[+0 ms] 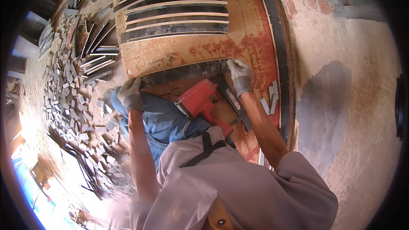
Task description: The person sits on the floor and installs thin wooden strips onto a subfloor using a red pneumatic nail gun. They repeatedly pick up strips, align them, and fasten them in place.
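Observation:
A dark wooden strip (183, 72) with a pale edge spans crosswise in front of me, over the wooden board (200, 49). My left hand (129, 94), in a pale work glove, grips its left end, fingers closed over it. At its right end my right hand (240, 75), gloved too, is closed on it. Just nearer than the strip, between my forearms, lies a red nail gun (198, 97) with a black magazine (230, 96). Grey strips of the same sort (177, 15) lie in rows at the far side of the board.
Small cut blocks (70, 98) litter the floor at left, with longer dark strips (100, 66) beside them. Some short grey pieces (270, 98) rest near the board's right edge. A long dark rail (279, 47) runs along that edge, next to a worn wall (341, 51).

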`<state>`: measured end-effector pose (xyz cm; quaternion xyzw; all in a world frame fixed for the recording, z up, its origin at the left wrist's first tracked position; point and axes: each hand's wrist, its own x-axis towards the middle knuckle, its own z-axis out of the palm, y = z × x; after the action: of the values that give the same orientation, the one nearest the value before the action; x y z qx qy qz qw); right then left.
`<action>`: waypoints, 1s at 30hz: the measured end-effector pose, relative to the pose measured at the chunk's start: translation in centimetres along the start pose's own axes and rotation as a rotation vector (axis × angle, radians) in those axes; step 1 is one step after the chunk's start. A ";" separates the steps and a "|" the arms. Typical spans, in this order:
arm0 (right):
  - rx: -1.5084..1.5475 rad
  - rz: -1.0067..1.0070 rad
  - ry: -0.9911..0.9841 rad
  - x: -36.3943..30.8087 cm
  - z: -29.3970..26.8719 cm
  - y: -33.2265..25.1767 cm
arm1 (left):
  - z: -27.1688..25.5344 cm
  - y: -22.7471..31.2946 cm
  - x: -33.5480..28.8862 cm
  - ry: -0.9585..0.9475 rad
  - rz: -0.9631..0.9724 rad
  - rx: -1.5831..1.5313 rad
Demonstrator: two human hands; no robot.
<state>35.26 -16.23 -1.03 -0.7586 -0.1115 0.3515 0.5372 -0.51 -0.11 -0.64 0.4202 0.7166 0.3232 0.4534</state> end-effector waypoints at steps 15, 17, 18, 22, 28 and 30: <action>-0.044 -0.002 0.029 -0.5 0.4 0.1 | -0.5 0.4 -1.1 0.012 0.055 0.067; 0.023 0.096 -0.011 0.1 -0.4 0.5 | -0.4 0.3 -1.1 0.018 0.079 0.067; 0.014 0.085 0.000 0.2 -0.5 0.8 | -0.2 0.5 -1.2 0.019 0.091 0.069; -0.149 -0.093 0.081 0.5 0.2 1.5 | 0.0 1.0 -1.4 0.004 0.072 0.094; -0.224 -0.119 0.077 0.9 0.2 1.9 | -0.3 0.8 -1.3 -0.010 0.071 0.101; -0.248 -0.217 0.072 0.6 0.6 1.6 | -0.3 1.4 -1.6 -0.015 0.055 0.096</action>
<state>35.05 -16.09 -2.79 -0.8147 -0.2160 0.2477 0.4777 -0.01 -0.93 1.26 0.4633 0.7160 0.2974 0.4292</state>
